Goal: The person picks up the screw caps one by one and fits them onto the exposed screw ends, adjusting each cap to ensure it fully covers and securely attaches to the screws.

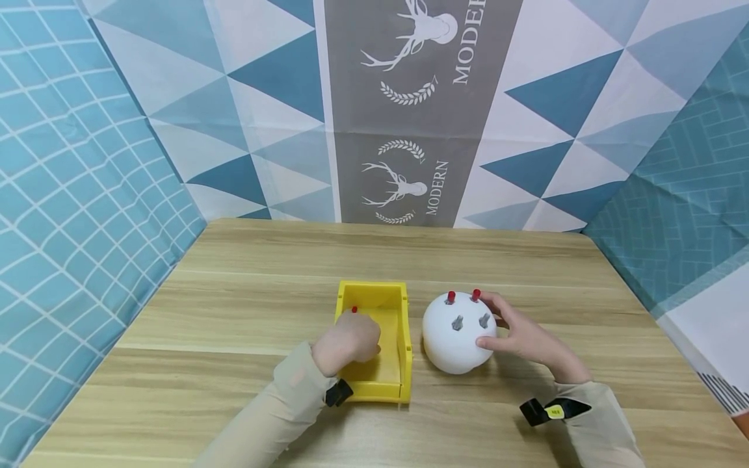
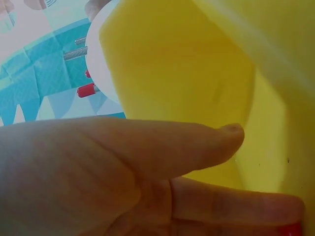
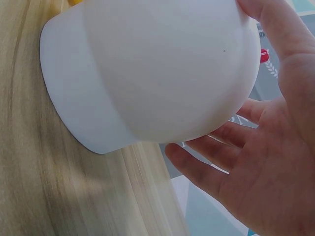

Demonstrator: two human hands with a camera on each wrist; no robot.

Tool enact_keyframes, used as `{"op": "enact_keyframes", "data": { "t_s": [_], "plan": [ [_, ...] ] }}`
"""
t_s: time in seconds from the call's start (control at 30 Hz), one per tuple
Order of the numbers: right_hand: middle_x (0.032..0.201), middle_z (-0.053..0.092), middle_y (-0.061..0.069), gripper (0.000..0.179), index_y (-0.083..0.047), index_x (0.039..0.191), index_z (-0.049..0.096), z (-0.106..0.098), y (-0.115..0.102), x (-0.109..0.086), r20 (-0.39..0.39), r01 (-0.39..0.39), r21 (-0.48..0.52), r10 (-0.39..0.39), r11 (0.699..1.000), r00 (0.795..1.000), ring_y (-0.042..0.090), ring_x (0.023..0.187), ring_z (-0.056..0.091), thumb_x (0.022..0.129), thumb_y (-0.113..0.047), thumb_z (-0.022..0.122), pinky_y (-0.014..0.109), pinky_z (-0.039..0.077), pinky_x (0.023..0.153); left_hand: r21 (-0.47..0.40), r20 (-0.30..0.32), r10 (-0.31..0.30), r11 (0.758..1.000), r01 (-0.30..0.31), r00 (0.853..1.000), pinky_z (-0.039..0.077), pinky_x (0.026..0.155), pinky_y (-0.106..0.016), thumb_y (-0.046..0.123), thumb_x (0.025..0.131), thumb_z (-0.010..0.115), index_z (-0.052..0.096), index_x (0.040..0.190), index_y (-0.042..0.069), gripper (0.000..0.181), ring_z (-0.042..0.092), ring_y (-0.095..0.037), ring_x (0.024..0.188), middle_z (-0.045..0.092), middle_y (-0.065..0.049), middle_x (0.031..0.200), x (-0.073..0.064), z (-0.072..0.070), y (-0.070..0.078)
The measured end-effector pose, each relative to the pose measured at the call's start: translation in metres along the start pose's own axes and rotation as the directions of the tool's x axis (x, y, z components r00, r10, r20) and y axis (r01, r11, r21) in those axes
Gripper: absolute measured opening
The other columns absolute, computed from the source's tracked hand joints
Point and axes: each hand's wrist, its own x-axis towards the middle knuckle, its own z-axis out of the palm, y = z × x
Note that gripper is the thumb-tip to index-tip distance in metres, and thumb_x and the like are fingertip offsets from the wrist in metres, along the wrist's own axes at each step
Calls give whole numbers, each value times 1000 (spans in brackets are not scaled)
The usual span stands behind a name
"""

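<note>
My left hand [image 1: 351, 337] reaches down into a yellow bin [image 1: 405, 338]. In the left wrist view its thumb and forefinger are extended and apart, and the fingertip touches or lies close to a small red cap [image 2: 291, 229]; the other fingers are mostly hidden. To the right of the bin, a white ball-shaped piece [image 1: 453, 348] on a flat base stands on the table. Metal screws [image 1: 458, 323] stick out of it, two of them topped with red caps [image 1: 451, 297]. My right hand [image 1: 523, 335] holds the ball's right side, thumb in front and fingers behind.
The wood-grain table [image 1: 234, 312] spreads around both things. A patterned cloth backdrop [image 1: 281, 97] rises behind its far edge, with blue tiled cloth [image 1: 76, 175] at the left. The bin's raised walls surround my left hand.
</note>
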Motion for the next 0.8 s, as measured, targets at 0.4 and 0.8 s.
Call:
{"op": "enact_keyframes", "data": {
  "t_s": [0.4,0.8],
  "plan": [
    [130,41,15,74,-11,135,29,1,0,0,6,0,7,0,1000,1000,44,120,39,76,-25,72,59,39,89,-54,-43,42,998,-44,998,35,58,-25,23,87,58,53,61,9,30,38,-12,55,41,0,58,0,2,0],
    [131,41,16,72,-9,135,29,0,-3,0,13,17,-9,-17,1000,1000,44,120,38,78,-24,70,58,39,90,-155,-109,100,981,-117,989,35,51,-22,-2,87,49,55,71,6,18,39,-13,56,45,-4,67,2,2,0]
  ]
}}
